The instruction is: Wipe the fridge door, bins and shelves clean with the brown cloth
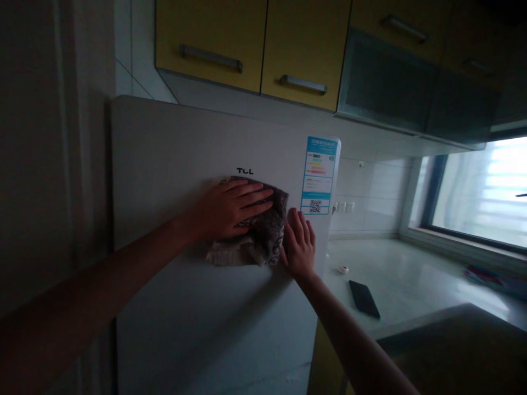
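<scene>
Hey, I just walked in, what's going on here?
A person is at a white TCL appliance, likely a fridge. Their left hand presses a bunched, patterned cloth flat against its front, just below the logo. The right hand lies against the same front beside the cloth, below the blue-and-white label. A dark flat object lies on the counter to the right.

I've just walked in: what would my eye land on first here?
Probably the dark, patterned cloth under the spread left hand, against the pale fridge just below its TCL logo. Next, the blue label near the fridge's upper right edge, with the right hand close to its lower left corner. At far right, a bright window stands out.
</scene>
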Available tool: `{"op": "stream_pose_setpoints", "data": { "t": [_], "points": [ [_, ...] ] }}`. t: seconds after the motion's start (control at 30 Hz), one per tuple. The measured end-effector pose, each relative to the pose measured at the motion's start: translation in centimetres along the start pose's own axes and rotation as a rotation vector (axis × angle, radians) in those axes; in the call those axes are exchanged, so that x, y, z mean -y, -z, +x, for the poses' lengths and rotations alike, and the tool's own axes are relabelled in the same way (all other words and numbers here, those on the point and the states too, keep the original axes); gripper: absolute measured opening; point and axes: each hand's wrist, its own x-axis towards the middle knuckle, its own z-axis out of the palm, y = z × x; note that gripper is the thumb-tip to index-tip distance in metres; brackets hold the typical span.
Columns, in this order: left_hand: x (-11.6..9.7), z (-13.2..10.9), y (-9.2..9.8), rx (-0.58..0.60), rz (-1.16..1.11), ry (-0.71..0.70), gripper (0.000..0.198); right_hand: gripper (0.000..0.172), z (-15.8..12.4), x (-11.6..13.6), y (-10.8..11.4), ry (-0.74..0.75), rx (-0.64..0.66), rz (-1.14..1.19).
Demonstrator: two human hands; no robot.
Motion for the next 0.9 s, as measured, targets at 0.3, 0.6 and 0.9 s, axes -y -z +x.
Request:
{"op": "stream_pose_setpoints", "data": {
  "t": [0.3, 0.6, 0.9],
  "points": [
    [5.7, 0.9, 4.5, -0.485, 0.131, 0.893, 0.068, 0.077, 0.1, 0.4, 0.3, -0.052, 0.017, -0.011],
    [1.3, 2.2, 3.0, -0.176, 0.138, 0.644, 0.109, 0.076, -0.1, 0.4, 0.3, -0.057, 0.004, -0.015],
    [-9.0, 2.9, -0.6, 0.043, 0.113, 0.342, 0.124, 0.075, -0.3, -0.1, -0.4, 0.011, -0.076, 0.018]
  ]
}}
